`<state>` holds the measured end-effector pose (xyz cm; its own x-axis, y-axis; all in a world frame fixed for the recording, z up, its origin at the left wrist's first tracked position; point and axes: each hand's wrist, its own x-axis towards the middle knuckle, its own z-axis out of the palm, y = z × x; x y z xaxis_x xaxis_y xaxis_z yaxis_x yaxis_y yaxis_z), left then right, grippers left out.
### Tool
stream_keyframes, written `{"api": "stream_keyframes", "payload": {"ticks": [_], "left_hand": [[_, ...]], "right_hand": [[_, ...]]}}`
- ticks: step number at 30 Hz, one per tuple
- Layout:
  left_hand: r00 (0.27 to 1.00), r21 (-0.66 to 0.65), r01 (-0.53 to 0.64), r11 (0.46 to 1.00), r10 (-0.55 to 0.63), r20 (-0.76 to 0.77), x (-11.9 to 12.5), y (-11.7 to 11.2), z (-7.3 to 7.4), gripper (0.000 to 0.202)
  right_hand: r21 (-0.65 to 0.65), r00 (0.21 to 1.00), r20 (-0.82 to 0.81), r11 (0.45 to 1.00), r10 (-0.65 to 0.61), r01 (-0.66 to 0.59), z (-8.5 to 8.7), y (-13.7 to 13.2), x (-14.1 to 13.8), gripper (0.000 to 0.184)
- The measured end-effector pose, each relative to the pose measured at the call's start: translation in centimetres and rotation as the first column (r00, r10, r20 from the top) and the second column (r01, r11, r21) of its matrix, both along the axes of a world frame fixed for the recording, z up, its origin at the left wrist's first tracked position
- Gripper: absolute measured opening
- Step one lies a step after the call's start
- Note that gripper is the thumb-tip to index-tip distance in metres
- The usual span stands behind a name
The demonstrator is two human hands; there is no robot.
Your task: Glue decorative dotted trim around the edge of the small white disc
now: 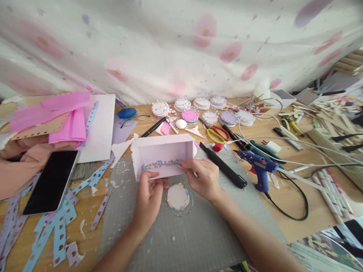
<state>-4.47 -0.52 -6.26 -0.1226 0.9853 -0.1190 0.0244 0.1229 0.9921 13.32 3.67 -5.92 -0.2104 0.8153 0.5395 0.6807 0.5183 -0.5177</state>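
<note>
**Q:** Counts?
**A:** One pale lilac box (163,145), centre of the frame. One round white disc (178,196) on the grey mat (195,238), just below it. Eight disc stacks (201,103), upper middle, one topped in pink. One blue glue gun (261,170); one black phone (51,181).

**Q:** Hands?
**A:** My left hand (148,202) grips the box's near wall, thumb over the rim. My right hand (202,177) has its fingers drawn together at the lower right of the box; I cannot tell whether anything is between them.

**Q:** Orientation?
**A:** Long axis runs left to right, right end slightly higher in frame. Open face toward me; a row of coloured bits (159,164) lies along the near wall, inside.

**Q:** Surroundings, obstructions?
**A:** Glue gun at right, nozzle to the upper left. A long black tool (224,166) lies diagonally between it and my right hand, which covers the box's lower right corner. Punched strips (58,230), lower left, near the phone.
</note>
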Motion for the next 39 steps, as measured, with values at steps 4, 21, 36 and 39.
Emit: {"api": "stream_keyframes", "payload": {"ticks": [4, 21, 36, 39], "left_hand": [[1.0, 0.005, 0.006, 1.0, -0.006, -0.007, 0.0, 0.0, -0.1, 0.016], [0.996, 0.082, 0.042, 0.996, -0.048, 0.076, -0.2, 0.3, 0.3, 0.053], [0.994, 0.208, 0.027, 0.978, -0.004, -0.107, 0.4, 1.6, 1.1, 0.018], [0.988, 0.156, 0.096, 0.983, -0.075, -0.134, 0.5, 1.7, 0.7, 0.016]], "right_hand": [[0.034, 0.998, 0.059, 0.999, -0.021, 0.019, 0.1, 0.1, -0.4, 0.018], [-0.24, 0.67, -0.725, 0.97, -0.157, -0.033, 2.3, -1.0, 1.5, 0.019], [-0.36, 0.558, -0.795, 0.926, -0.237, -0.118, 0.9, -1.9, 2.4, 0.027], [-0.379, 0.552, -0.801, 0.91, -0.232, -0.169, 0.8, -2.1, 2.1, 0.028]]}}
